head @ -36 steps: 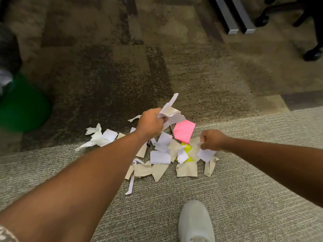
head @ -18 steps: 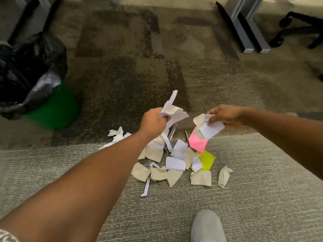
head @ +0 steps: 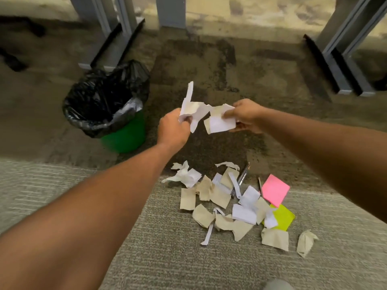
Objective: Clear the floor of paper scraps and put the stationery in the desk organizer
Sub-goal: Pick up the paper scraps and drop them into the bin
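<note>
My left hand [head: 172,130] is closed around a crumpled bunch of white and tan scraps [head: 191,110], and my right hand [head: 247,116] pinches a second bunch [head: 219,122] between thumb and fingers; the two bunches nearly touch in the air between my hands. To the left of my left hand stands a green bin [head: 125,135] lined with a black bag [head: 100,97], its mouth open; I see only the dark liner inside. Below my hands, on the carpet [head: 146,258], lies the remaining pile of paper scraps [head: 219,204], with pens [head: 240,178] partly under it and pink [head: 275,190] and yellow [head: 282,217] sticky pads at its right edge.
</note>
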`<state>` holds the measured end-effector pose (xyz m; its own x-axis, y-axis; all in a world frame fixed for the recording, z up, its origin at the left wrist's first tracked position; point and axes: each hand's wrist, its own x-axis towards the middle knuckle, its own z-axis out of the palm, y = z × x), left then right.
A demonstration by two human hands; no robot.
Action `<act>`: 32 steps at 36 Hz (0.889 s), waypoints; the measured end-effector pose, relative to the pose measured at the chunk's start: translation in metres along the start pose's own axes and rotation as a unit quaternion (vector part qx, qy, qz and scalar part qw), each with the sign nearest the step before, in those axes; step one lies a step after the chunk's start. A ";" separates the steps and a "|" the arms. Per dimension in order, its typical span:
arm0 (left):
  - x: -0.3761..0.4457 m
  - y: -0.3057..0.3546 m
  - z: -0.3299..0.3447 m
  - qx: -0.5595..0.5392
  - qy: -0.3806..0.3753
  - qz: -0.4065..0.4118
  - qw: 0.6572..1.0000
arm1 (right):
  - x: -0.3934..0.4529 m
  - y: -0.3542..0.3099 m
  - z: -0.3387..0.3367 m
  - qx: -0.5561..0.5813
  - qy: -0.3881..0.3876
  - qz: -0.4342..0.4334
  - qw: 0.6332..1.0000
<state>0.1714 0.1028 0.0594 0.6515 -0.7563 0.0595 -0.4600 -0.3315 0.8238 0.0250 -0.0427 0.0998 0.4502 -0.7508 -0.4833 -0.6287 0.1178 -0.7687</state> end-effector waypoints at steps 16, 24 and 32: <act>0.045 -0.023 -0.127 0.048 0.197 -0.081 0.976 | -0.002 -0.142 0.123 0.225 -0.002 -0.060 0.972; 0.059 -0.051 -0.154 -0.010 0.177 -0.241 0.954 | -0.001 -0.173 0.185 0.230 -0.137 -0.093 0.959; 0.075 -0.062 -0.161 0.024 0.193 -0.227 0.954 | 0.023 -0.160 0.176 0.281 -0.151 -0.081 0.944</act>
<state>0.3463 0.1571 0.1034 0.9599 -0.2667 -0.0869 -0.0975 -0.6077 0.7882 0.2474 0.0356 0.1377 0.7247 -0.5797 -0.3725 -0.1378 0.4078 -0.9026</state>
